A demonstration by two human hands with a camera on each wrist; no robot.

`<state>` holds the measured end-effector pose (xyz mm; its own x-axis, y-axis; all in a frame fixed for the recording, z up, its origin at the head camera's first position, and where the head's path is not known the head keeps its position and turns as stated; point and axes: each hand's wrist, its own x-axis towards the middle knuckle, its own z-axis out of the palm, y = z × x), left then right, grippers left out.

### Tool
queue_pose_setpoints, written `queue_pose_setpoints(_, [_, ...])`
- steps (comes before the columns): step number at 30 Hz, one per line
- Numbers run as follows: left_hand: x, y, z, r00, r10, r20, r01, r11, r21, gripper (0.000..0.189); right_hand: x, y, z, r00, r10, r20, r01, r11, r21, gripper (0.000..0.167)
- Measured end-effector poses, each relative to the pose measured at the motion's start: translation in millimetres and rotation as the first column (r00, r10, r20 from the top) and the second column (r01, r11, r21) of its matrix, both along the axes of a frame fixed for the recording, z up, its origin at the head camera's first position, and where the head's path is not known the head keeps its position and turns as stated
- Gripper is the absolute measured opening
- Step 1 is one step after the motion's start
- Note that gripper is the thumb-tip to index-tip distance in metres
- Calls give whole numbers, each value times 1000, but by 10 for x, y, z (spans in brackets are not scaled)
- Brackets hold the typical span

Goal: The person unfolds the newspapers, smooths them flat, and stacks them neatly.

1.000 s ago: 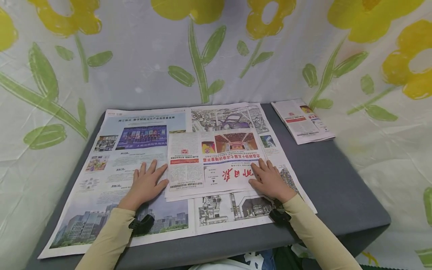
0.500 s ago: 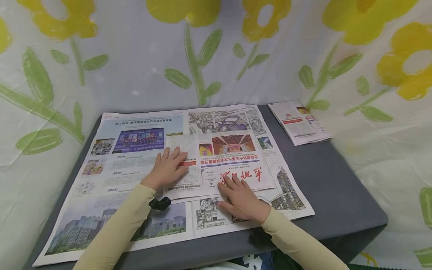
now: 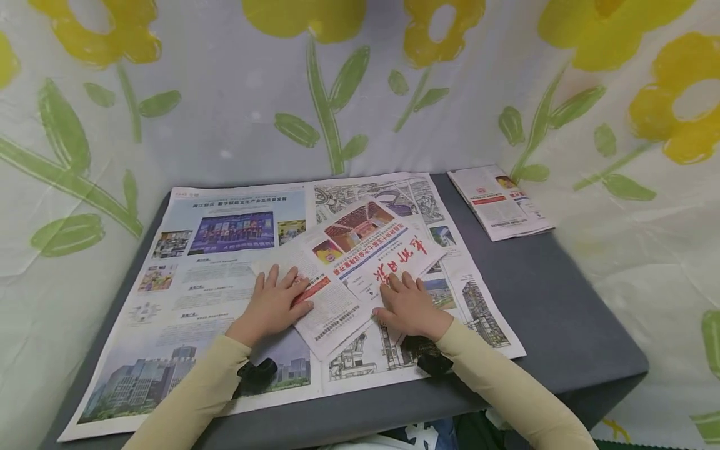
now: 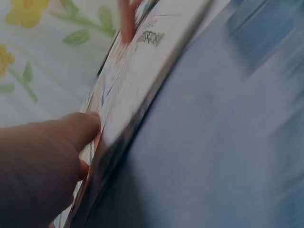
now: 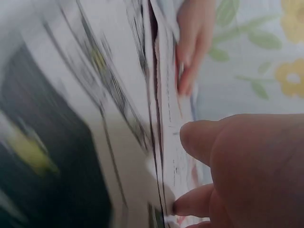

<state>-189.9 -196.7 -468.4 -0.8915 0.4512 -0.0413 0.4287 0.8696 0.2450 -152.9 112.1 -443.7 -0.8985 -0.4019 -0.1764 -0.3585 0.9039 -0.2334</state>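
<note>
Grey table (image 3: 568, 312): I see a folded newspaper (image 3: 350, 261) askew on spread sheets (image 3: 219, 275), left hand (image 3: 272, 305) and right hand (image 3: 413, 309) on it, fingers (image 3: 272, 278) apart; uneven pushing could crease it, though wrist blur hides their pressure.

The head view looks forward and down from high over the table (image 3: 568, 312), and the two wrist views look from very close, tilted sideways, past the left hand (image 4: 42, 161) and the right hand (image 5: 256, 161), with both seeing the newspaper (image 3: 337, 300) and the flowery wall (image 3: 225, 125).
</note>
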Motion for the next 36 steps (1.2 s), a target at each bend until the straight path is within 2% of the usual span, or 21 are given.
queue_pose_setpoints(7, [256, 273, 23, 999, -26, 19, 25, 999, 44, 68, -437, 96, -76, 998, -69, -2, 69, 997, 43, 68])
queue_pose_setpoints(11, [326, 440, -12, 999, -27, 35, 24, 997, 79, 65, -627, 142, -142, 995, -94, 28, 93, 995, 24, 69])
queue_pose_setpoints(15, [355, 555, -60, 998, -8, 68, 0, 993, 115, 66, -737, 171, -172, 993, -113, 42, 113, 994, 3, 67])
queue_pose_setpoints(20, [381, 593, -99, 992, 20, 121, -35, 992, 121, 76, -766, 174, -180, 992, -113, 56, 113, 994, 7, 68])
queue_pose_setpoints(29, [396, 628, -126, 994, 49, 96, -59, 993, 106, 74, -729, 184, -218, 993, -117, 14, 117, 992, -36, 67])
queue_pose_setpoints(36, [418, 672, -106, 992, 83, 100, -95, 989, 114, 75, -507, 218, -189, 997, -69, -23, 66, 994, -87, 66])
